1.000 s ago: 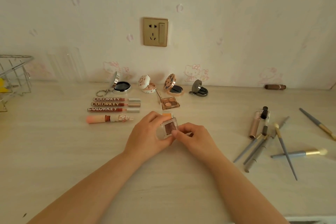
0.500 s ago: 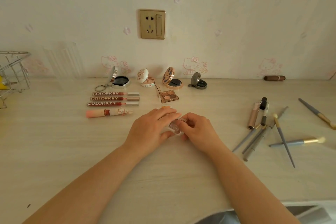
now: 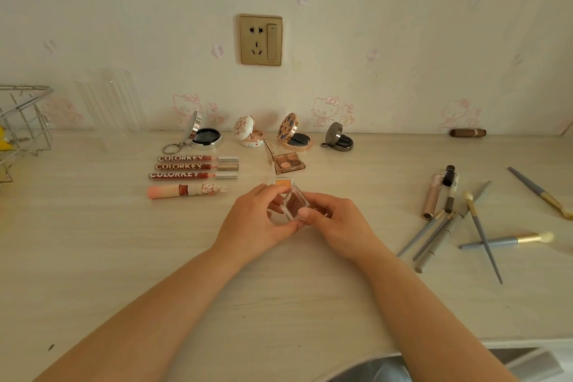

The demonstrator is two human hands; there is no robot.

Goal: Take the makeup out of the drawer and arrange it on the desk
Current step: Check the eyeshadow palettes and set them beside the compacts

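- Both hands pinch the little clear eyeshadow case (image 3: pixel 296 203) mid-desk (image 3: pixel 93 257): left hand (image 3: pixel 257 220) curls round its left side, right hand (image 3: pixel 333 222) has thumb on the near corner.
- I'd flip the lid fully, then park it at 12 o'clock by the orange pan (image 3: pixel 282 182), matching that column.
- It's square-ish, so no real long axis; pan faces up, corner tipped toward 1 o'clock.

Between the fingertips (image 3: pixel 305 213) sits a clear eyeshadow case (image 3: pixel 295 203) with a reddish-brown pan. Just beyond the fingers lies an orange pan (image 3: pixel 283 182), then a tan eyeshadow quad (image 3: pixel 287 162) in browns and pinks. Left of them lie three dark-red lip glosses (image 3: pixel 195 166) with white lettering, and a peach tube (image 3: pixel 186 191).
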